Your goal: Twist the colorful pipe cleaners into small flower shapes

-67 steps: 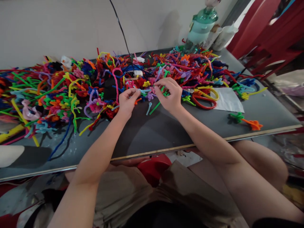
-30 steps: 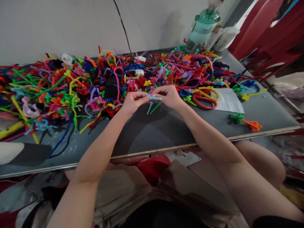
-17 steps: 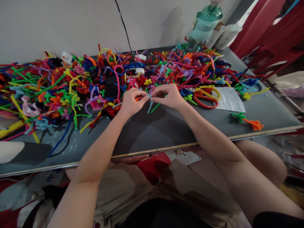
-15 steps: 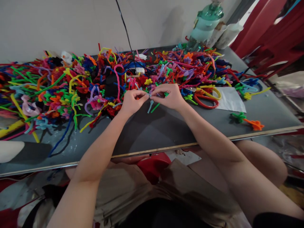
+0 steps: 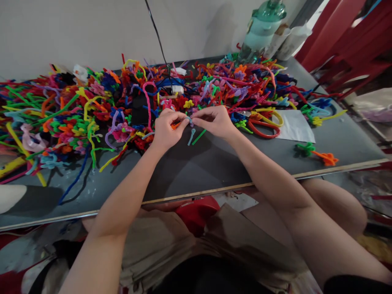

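Observation:
My left hand (image 5: 167,130) and my right hand (image 5: 214,120) meet fingertip to fingertip over the grey table (image 5: 199,167). Both pinch a small light blue pipe cleaner piece (image 5: 190,120). Its lower end with a small loop (image 5: 191,136) hangs down between the hands. A green pipe cleaner (image 5: 199,136) lies on the table just under my right hand. Right behind the hands begins a big heap of coloured pipe cleaners (image 5: 92,110).
Red and yellow loops (image 5: 265,122) and a white sheet (image 5: 294,125) lie right of my hands. A green flower (image 5: 304,149) and an orange flower (image 5: 327,158) rest near the table's right front edge. A green bottle (image 5: 261,30) stands at the back. A black cable (image 5: 157,36) runs down into the heap.
My right hand came out of the heap toward my left. Both hands closed together on the light blue piece, which went from stretched sideways between them to bunched at the fingertips.

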### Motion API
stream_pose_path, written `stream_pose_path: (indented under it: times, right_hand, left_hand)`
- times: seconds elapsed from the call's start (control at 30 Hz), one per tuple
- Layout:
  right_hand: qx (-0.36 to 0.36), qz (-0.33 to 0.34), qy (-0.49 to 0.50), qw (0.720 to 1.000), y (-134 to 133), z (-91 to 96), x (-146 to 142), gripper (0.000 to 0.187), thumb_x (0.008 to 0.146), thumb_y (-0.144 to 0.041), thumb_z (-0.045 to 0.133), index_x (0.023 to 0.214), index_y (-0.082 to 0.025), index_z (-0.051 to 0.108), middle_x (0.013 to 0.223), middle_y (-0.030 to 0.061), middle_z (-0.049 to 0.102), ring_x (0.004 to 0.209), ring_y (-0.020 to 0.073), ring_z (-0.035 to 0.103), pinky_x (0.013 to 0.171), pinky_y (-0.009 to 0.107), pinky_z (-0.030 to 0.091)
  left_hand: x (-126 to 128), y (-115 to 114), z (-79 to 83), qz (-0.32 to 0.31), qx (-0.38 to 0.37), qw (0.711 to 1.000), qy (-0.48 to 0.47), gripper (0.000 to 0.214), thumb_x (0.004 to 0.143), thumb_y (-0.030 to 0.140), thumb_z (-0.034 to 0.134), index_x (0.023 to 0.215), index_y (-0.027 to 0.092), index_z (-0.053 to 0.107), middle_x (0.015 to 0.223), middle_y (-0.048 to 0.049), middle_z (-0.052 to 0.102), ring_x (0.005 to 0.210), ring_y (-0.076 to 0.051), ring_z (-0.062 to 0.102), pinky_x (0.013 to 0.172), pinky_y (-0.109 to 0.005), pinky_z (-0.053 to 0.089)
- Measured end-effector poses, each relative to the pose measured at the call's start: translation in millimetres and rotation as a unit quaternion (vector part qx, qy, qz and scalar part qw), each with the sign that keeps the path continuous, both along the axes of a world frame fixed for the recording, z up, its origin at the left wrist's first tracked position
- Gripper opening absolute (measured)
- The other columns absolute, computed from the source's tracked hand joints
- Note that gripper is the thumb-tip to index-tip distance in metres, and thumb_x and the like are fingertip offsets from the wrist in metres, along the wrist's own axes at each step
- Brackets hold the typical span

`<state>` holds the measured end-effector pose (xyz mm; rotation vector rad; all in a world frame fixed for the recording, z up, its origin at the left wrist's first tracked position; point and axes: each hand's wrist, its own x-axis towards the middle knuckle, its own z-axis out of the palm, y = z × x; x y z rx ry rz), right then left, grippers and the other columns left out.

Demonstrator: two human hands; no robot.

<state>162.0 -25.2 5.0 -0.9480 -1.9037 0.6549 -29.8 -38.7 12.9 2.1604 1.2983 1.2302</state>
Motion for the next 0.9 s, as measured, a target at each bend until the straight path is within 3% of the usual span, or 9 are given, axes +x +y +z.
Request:
stream_pose_path:
  times: [0.17,0.37,0.47,0.53,0.6,0.67,0.8,0.9]
  right_hand:
    - [-0.028,0.007,-0.006,1.0,-0.8,1.6,-1.4,0.023,0.081,-0.038,0.068,0.082,-0.018,0.078,0.072,0.0035,0.071,0.061,0.0113,0.058,0.053,0.024,0.042]
    - [-0.01,0.005,-0.068,0.998,-3.8,2.0,-3.1,0.02,0.081,-0.032,0.064,0.082,-0.016,0.077,0.075,0.0046,0.072,0.065,0.0132,0.06,0.058,0.025,0.045]
    - [0.054,-0.038,-0.137,0.988,-9.4,0.6,-8.5,0.018,0.082,-0.025,0.059,0.084,-0.017,0.075,0.08,0.0054,0.073,0.072,0.0156,0.063,0.066,0.027,0.048]
    - [0.096,-0.07,-0.165,0.979,-12.4,-0.7,-12.2,0.02,0.084,-0.023,0.055,0.086,-0.018,0.075,0.085,0.0062,0.073,0.08,0.0177,0.065,0.071,0.029,0.048]
    - [0.115,-0.079,-0.171,0.975,-13.6,-1.5,-14.1,0.022,0.086,-0.024,0.053,0.086,-0.018,0.075,0.085,0.0064,0.073,0.083,0.0184,0.065,0.071,0.029,0.047]
    - [0.113,-0.063,-0.159,0.979,-12.6,-0.8,-13.3,0.022,0.086,-0.025,0.054,0.086,-0.019,0.074,0.081,0.0055,0.072,0.077,0.0166,0.063,0.069,0.028,0.047]
    - [0.07,-0.011,-0.105,0.992,-7.8,3.9,-6.4,0.02,0.086,-0.027,0.056,0.083,-0.017,0.072,0.077,0.0043,0.07,0.063,0.0115,0.055,0.061,0.025,0.044]
    - [0.041,0.015,-0.072,0.996,-5.3,6.8,-2.2,0.02,0.086,-0.029,0.057,0.08,-0.016,0.071,0.075,0.0043,0.068,0.062,0.0104,0.053,0.057,0.023,0.042]
  left_hand:
    - [-3.8,-0.3,-1.3,-0.005,0.105,0.989,0.1,0.019,0.089,0.033,0.058,0.081,0.019,0.068,0.076,-0.0042,0.068,0.086,-0.021,0.058,0.083,-0.04,0.049]
    - [-3.8,-1.1,-3.4,-0.013,0.12,0.983,0.137,0.02,0.089,0.033,0.057,0.084,0.019,0.069,0.078,-0.0061,0.068,0.089,-0.023,0.058,0.085,-0.043,0.048]
    - [-1.2,-0.5,-5.2,0.018,0.047,0.994,0.095,0.02,0.085,0.034,0.06,0.079,0.018,0.07,0.076,-0.0055,0.068,0.083,-0.021,0.06,0.079,-0.038,0.049]
    - [0.0,2.4,-6.8,0.028,-0.052,0.998,0.032,0.022,0.083,0.036,0.062,0.075,0.018,0.07,0.072,-0.0043,0.067,0.074,-0.019,0.06,0.073,-0.034,0.049]
    - [-0.6,6.3,-7.4,0.018,-0.159,0.986,-0.034,0.026,0.083,0.038,0.06,0.07,0.017,0.07,0.066,-0.0041,0.065,0.066,-0.017,0.059,0.066,-0.031,0.048]
    - [-3.5,9.7,-5.8,0.012,-0.192,0.979,-0.074,0.031,0.087,0.038,0.054,0.071,0.017,0.07,0.064,-0.0049,0.065,0.064,-0.017,0.059,0.064,-0.031,0.048]
    - [-14.1,10.5,2.4,-0.004,-0.006,1.0,0.012,0.028,0.093,0.038,0.05,0.095,0.021,0.072,0.088,-0.007,0.072,0.092,-0.021,0.062,0.086,-0.037,0.05]
    - [-21.1,8.8,5.7,-0.064,0.09,0.986,0.122,0.026,0.092,0.04,0.054,0.102,0.023,0.07,0.097,-0.0066,0.072,0.101,-0.023,0.06,0.094,-0.042,0.047]
